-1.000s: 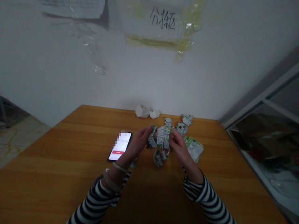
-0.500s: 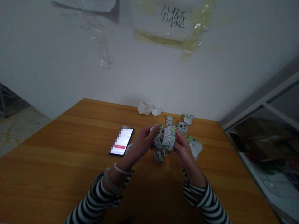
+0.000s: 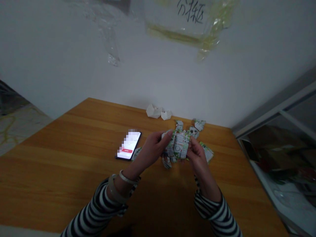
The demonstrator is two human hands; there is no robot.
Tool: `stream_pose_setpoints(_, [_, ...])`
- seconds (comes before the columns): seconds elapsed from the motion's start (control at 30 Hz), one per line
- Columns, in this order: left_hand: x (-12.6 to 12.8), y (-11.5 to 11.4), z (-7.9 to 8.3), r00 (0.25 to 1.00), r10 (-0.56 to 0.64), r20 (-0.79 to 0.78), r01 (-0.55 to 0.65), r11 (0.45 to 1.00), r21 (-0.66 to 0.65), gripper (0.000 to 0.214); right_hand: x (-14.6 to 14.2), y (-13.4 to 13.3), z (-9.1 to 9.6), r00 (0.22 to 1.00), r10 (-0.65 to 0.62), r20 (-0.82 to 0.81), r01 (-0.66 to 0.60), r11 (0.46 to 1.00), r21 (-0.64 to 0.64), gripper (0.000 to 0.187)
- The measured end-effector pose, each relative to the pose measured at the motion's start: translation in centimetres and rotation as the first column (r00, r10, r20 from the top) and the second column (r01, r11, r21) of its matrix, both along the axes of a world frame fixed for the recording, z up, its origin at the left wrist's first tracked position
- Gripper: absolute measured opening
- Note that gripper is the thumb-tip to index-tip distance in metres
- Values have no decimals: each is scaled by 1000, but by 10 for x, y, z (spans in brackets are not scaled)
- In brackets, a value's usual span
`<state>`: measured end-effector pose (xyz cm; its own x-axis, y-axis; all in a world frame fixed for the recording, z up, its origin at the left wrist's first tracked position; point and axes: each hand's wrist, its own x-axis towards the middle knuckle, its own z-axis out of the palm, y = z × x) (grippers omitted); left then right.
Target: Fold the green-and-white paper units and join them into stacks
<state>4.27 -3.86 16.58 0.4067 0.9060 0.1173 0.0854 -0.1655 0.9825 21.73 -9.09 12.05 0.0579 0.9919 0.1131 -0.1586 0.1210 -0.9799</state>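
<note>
Gripping creased printed paper piece (image 3: pixel 179 146), left hand (image 3: pixel 150 151), right hand (image 3: pixel 197 154), glossy wooden table (image 3: pixel 61 158)

Wooden worktop (image 3: pixel 61 158), lit smartphone (image 3: pixel 128 145), clutter along the white wall (image 3: pixel 61 75)!
The smartphone lies flat, screen up and glowing, left of centre. At the far edge, two white folded paper shapes (image 3: pixel 158 112) sit side by side near the wall. Up high, a taped plastic sheet (image 3: pixel 190 23) shows dark handwriting, with a clear tape strip (image 3: pixel 112 49) dangling to its left. A grey metal frame (image 3: pixel 271 112) runs along the right.
</note>
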Motion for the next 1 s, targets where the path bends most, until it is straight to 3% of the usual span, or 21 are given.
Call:
stream_pose_setpoints(0.3, [-2,-2,3,999,11,-40,-10,1000,14,50,3,-4,8,985,-66,157,57,996,63,20])
stream_pose_setpoints(0.53, [3,-10,-6,997,-15,-80,17,1000,17,51,-4,-10,5,957,-64,283,39,995,91,6])
stream_pose_setpoints(0.7, [8,-16,-16,994,35,-99,-32,999,32,49,-22,-16,8,827,-182,532,120,981,150,11])
stream_pose_setpoints(0.83, [11,-8,-24,990,98,-104,-92,994,62,46,-29,-9,3,750,-229,620,133,971,198,13])
stream_pose_setpoints(0.93, [11,8,-37,990,98,-99,-98,995,1,48,-23,10,-7,761,-170,626,73,981,177,12])
stream_pose_setpoints(1.0, [6,26,-50,996,6,-87,-15,995,-95,52,-10,29,-14,789,-24,614,-63,991,121,10])
